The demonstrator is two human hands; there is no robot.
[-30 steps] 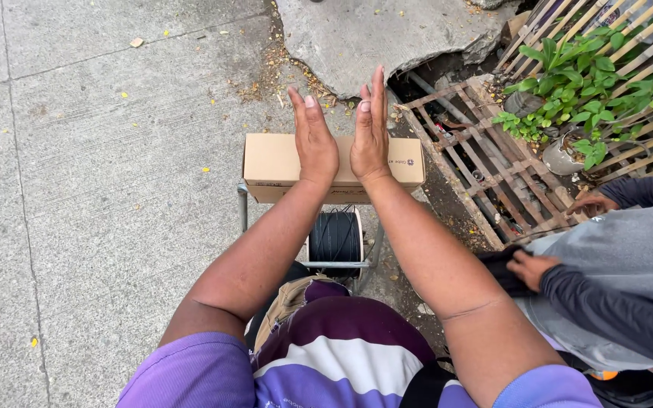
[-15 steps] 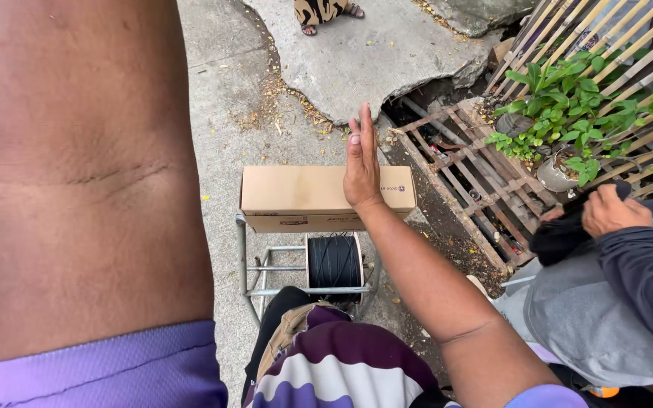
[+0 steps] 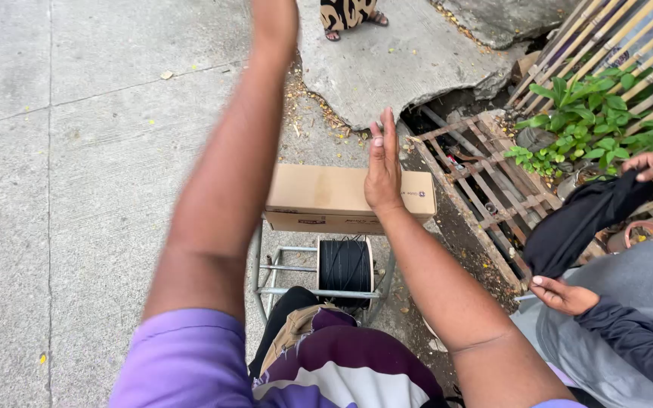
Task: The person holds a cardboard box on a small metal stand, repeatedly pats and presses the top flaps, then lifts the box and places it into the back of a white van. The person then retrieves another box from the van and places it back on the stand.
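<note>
The box (image 3: 341, 198) is sitting on top of a metal frame (image 3: 281, 272) that carries a black spool (image 3: 345, 264), beside a broken grate (image 3: 485, 189) over a hole. The right hand (image 3: 382, 170) is hovering flat over the box, fingers straight and together, gripping nothing. The left hand is passing out of view at the top, so I cannot tell its state. With nothing gripping it, a nudge could be tipping the box toward the hole.
</note>
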